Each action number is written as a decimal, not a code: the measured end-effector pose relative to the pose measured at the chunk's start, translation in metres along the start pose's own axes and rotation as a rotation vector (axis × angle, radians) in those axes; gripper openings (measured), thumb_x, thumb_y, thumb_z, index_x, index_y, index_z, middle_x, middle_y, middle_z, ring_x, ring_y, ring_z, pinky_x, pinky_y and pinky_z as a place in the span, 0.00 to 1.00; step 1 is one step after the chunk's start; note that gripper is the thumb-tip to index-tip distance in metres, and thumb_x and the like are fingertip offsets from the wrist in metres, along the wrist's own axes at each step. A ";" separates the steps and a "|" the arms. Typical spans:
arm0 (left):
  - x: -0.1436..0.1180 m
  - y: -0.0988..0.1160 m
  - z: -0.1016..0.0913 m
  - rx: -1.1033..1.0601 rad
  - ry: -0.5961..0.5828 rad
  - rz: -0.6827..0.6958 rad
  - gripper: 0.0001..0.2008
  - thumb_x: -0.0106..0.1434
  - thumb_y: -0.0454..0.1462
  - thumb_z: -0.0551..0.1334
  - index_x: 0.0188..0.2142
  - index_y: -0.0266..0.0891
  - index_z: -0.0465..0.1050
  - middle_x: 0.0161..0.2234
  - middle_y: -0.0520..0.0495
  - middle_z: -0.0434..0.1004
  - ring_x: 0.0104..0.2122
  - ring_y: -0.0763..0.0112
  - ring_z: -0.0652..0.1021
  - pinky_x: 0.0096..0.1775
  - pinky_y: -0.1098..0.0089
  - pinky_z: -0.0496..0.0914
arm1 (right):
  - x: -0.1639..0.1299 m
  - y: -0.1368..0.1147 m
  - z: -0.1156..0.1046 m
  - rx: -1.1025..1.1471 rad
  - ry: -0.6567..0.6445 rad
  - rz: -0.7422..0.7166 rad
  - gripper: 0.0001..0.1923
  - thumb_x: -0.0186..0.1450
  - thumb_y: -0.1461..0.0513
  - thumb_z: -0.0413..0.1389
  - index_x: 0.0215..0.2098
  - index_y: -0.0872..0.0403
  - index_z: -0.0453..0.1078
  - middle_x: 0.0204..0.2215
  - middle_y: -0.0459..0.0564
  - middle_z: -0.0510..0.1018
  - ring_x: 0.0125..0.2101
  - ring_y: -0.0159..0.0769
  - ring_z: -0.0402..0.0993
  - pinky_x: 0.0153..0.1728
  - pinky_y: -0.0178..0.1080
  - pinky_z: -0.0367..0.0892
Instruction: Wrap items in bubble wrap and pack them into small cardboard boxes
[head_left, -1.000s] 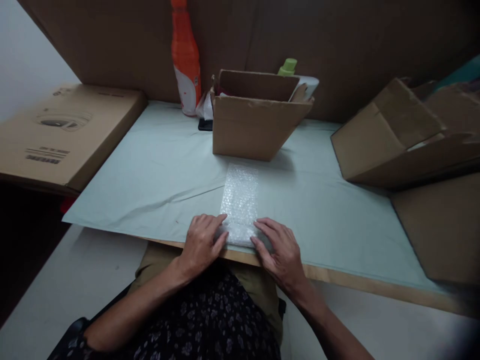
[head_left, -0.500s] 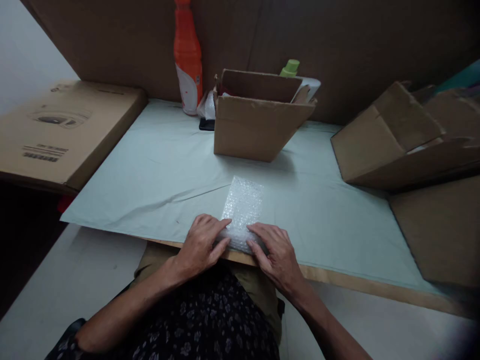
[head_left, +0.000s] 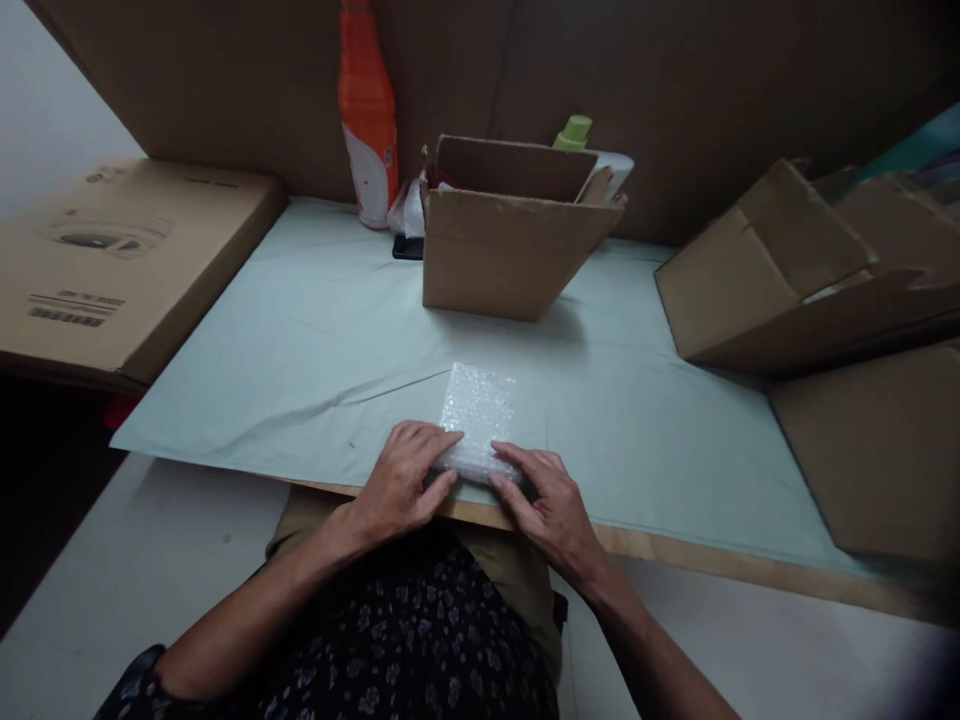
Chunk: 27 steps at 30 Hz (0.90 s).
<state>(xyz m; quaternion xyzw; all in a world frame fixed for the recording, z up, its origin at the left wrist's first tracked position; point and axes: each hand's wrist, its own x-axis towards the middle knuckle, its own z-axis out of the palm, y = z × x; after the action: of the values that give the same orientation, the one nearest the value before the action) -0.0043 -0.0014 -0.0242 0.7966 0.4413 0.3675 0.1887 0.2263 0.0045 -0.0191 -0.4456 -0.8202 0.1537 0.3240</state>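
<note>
A strip of clear bubble wrap (head_left: 480, 405) lies on the pale green cloth near the table's front edge. Its near end is rolled or folded into a thick bundle; whatever may be inside cannot be made out. My left hand (head_left: 409, 472) grips the left end of this bundle, thumb in front and fingers on top. At the right end my right hand (head_left: 541, 500) holds it the same way. Beyond the bundle the far part of the wrap stays flat on the cloth.
Past the wrap stands an open cardboard box (head_left: 510, 250), with an orange bottle (head_left: 367, 120) and a black flat object (head_left: 408, 247) to its left. More open cartons (head_left: 727, 285) crowd the right side. A flat printed carton (head_left: 142, 260) lies at the left.
Both hands have rolled the bundle slightly away from me, off the wooden edge and onto the cloth. The flat stretch of bubble wrap is shorter. The view has shifted a little.
</note>
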 end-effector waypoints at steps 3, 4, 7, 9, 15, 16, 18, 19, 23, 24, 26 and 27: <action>0.011 -0.008 0.006 0.044 0.024 -0.063 0.16 0.69 0.36 0.59 0.56 0.38 0.69 0.44 0.42 0.80 0.44 0.59 0.77 0.47 0.56 0.71 | 0.000 0.001 0.000 -0.105 0.075 -0.028 0.17 0.71 0.59 0.55 0.58 0.51 0.67 0.52 0.58 0.78 0.50 0.47 0.76 0.47 0.48 0.70; 0.016 -0.011 0.009 0.075 0.029 -0.078 0.17 0.69 0.37 0.59 0.56 0.37 0.70 0.44 0.41 0.79 0.43 0.58 0.77 0.47 0.55 0.71 | 0.000 0.001 0.001 -0.152 0.094 -0.047 0.19 0.71 0.59 0.56 0.59 0.51 0.66 0.56 0.60 0.76 0.53 0.49 0.74 0.48 0.50 0.69; 0.026 -0.016 0.015 0.157 0.046 -0.114 0.18 0.69 0.39 0.59 0.57 0.36 0.70 0.48 0.38 0.78 0.47 0.55 0.76 0.49 0.54 0.71 | 0.002 0.002 0.005 -0.262 0.060 -0.101 0.22 0.70 0.58 0.58 0.61 0.51 0.65 0.59 0.61 0.73 0.56 0.52 0.71 0.52 0.53 0.66; 0.027 -0.015 0.015 0.172 0.068 -0.094 0.20 0.69 0.42 0.61 0.57 0.35 0.70 0.51 0.36 0.76 0.49 0.54 0.75 0.51 0.53 0.70 | 0.005 0.003 0.008 -0.300 0.017 -0.126 0.20 0.70 0.60 0.57 0.60 0.52 0.66 0.55 0.59 0.76 0.54 0.51 0.73 0.51 0.52 0.65; 0.009 -0.001 -0.002 0.023 -0.022 -0.022 0.25 0.66 0.41 0.63 0.61 0.39 0.65 0.55 0.37 0.74 0.54 0.55 0.73 0.55 0.53 0.68 | 0.009 0.000 0.001 -0.074 -0.039 -0.041 0.13 0.73 0.61 0.54 0.55 0.51 0.69 0.43 0.51 0.83 0.40 0.41 0.78 0.45 0.47 0.68; 0.007 0.000 -0.004 -0.001 -0.033 -0.039 0.24 0.67 0.40 0.62 0.61 0.40 0.65 0.54 0.39 0.75 0.53 0.56 0.74 0.54 0.54 0.69 | 0.008 0.000 -0.001 -0.043 -0.057 -0.025 0.13 0.73 0.60 0.54 0.55 0.50 0.68 0.42 0.50 0.83 0.40 0.40 0.78 0.45 0.46 0.68; 0.008 -0.001 -0.004 -0.001 -0.024 -0.066 0.22 0.68 0.38 0.61 0.60 0.40 0.65 0.51 0.40 0.78 0.50 0.57 0.76 0.52 0.54 0.70 | 0.004 0.000 -0.005 -0.063 -0.049 -0.013 0.14 0.74 0.59 0.53 0.56 0.51 0.68 0.46 0.53 0.82 0.43 0.42 0.78 0.45 0.46 0.69; 0.010 -0.003 -0.003 0.026 -0.010 -0.077 0.21 0.68 0.38 0.60 0.59 0.38 0.66 0.49 0.39 0.79 0.48 0.57 0.76 0.51 0.54 0.70 | 0.003 0.000 -0.005 -0.102 -0.024 -0.016 0.15 0.74 0.58 0.52 0.57 0.52 0.67 0.48 0.55 0.80 0.46 0.43 0.77 0.45 0.47 0.68; 0.025 -0.011 0.008 0.178 0.024 -0.167 0.19 0.69 0.40 0.60 0.57 0.35 0.69 0.47 0.38 0.79 0.46 0.55 0.76 0.49 0.53 0.70 | 0.004 -0.001 -0.002 -0.273 0.017 -0.075 0.21 0.71 0.56 0.56 0.60 0.54 0.66 0.57 0.61 0.75 0.52 0.50 0.73 0.50 0.52 0.66; 0.028 -0.012 0.010 0.195 0.033 -0.194 0.18 0.69 0.40 0.60 0.56 0.35 0.70 0.47 0.38 0.79 0.46 0.55 0.76 0.49 0.53 0.70 | 0.006 -0.001 0.000 -0.301 -0.006 -0.089 0.21 0.70 0.56 0.57 0.60 0.54 0.67 0.57 0.61 0.75 0.52 0.51 0.72 0.51 0.52 0.65; 0.028 -0.011 0.012 0.159 0.071 -0.249 0.17 0.70 0.41 0.59 0.55 0.37 0.70 0.48 0.38 0.78 0.48 0.55 0.76 0.51 0.52 0.69 | 0.012 0.001 0.004 -0.323 -0.044 -0.089 0.18 0.70 0.59 0.56 0.58 0.53 0.69 0.54 0.58 0.78 0.51 0.50 0.73 0.51 0.52 0.65; 0.026 -0.009 0.012 0.096 0.102 -0.282 0.18 0.70 0.42 0.59 0.56 0.37 0.70 0.49 0.38 0.77 0.49 0.55 0.75 0.52 0.52 0.69 | 0.016 0.002 0.006 -0.310 -0.048 -0.071 0.16 0.71 0.60 0.55 0.56 0.53 0.70 0.52 0.57 0.79 0.50 0.49 0.74 0.50 0.51 0.65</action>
<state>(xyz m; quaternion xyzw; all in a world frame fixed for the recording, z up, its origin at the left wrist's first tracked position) 0.0085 0.0259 -0.0270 0.7151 0.5749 0.3560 0.1772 0.2173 0.0194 -0.0179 -0.4571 -0.8568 0.0244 0.2372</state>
